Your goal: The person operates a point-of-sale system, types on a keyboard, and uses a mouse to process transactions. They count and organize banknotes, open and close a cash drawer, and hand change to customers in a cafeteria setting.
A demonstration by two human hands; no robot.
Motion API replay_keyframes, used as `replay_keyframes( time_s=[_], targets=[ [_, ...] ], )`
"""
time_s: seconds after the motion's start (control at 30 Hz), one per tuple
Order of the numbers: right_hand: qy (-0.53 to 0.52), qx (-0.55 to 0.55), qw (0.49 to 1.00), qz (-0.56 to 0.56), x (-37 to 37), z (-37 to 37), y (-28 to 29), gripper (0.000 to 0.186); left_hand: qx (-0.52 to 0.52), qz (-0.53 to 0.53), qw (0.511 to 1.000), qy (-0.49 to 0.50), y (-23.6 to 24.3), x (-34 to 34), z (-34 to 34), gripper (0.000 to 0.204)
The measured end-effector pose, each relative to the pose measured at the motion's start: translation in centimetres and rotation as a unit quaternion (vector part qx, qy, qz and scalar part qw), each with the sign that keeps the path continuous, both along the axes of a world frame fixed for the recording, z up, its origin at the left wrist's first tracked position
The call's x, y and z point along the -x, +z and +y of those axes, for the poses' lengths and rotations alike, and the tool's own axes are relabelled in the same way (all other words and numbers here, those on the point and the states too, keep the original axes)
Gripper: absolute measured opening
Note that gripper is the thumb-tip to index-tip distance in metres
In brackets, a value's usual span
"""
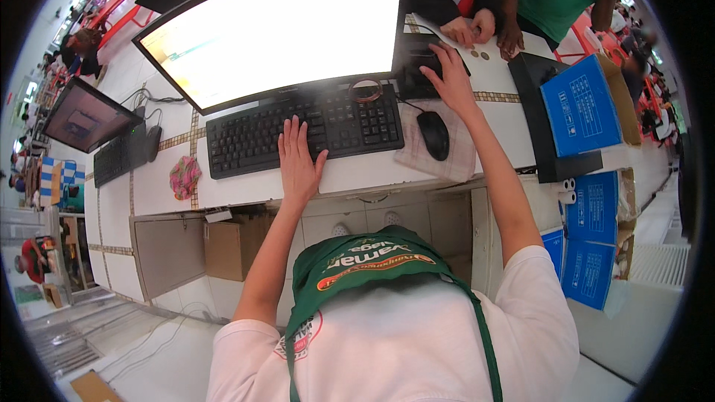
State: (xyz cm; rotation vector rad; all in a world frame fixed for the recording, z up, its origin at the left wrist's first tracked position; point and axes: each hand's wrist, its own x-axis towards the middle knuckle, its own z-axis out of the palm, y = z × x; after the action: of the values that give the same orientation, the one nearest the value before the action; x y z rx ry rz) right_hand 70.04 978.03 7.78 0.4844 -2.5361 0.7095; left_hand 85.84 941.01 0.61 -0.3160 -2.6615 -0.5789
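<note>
My left hand (299, 164) lies with its fingers stretched over the front edge of a black keyboard (246, 145), palm down. Out to the right, my right hand (451, 78) reaches past a black computer mouse (433, 135). Its fingers are spread at a black boxy device (418, 67) beside the monitor; whether they press on it I cannot tell. A checked cloth (454, 152) lies under the mouse. Above the keyboard stands a monitor (275, 30) with a glaring, washed-out screen. A brownish ring-shaped thing (365, 91) shows at the keyboard's upper right.
Across the white counter (506, 130), another person's hands (469, 27) are near coins (484, 55); a second person's hand (510, 39) rests beside them. Blue boxes (585, 108) stand at the right. A pink crumpled cloth (185, 177) and a second screen (93, 115) are at the left.
</note>
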Motion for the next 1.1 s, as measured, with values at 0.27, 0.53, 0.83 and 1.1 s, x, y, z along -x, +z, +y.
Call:
replay_keyframes(
  time_s=[0.27, 0.53, 0.83, 1.1],
  targets=[
    [0.016, -0.095, 0.995, 0.027, 2.8, -1.3, -1.9, 0.062, -0.030, 0.016, 0.999, 0.008, 0.3, -0.3, 0.7, 0.067],
    [0.028, -0.073, 0.995, 0.066, 3.2, -0.9, -3.4, 0.064, -0.027, 0.007, 0.999, 0.029, 0.1, -0.3, 0.5, 0.064],
    [0.048, -0.065, 0.997, 0.005, 3.1, -0.4, -2.2, 0.056, -0.017, 0.030, 0.999, 0.030, -0.2, 0.0, 0.6, 0.063],
    [0.063, -0.042, 0.997, -0.010, 3.6, 0.3, -1.5, 0.051, -0.011, 0.032, 0.999, 0.033, -0.4, -0.1, 0.2, 0.061]
  ],
)
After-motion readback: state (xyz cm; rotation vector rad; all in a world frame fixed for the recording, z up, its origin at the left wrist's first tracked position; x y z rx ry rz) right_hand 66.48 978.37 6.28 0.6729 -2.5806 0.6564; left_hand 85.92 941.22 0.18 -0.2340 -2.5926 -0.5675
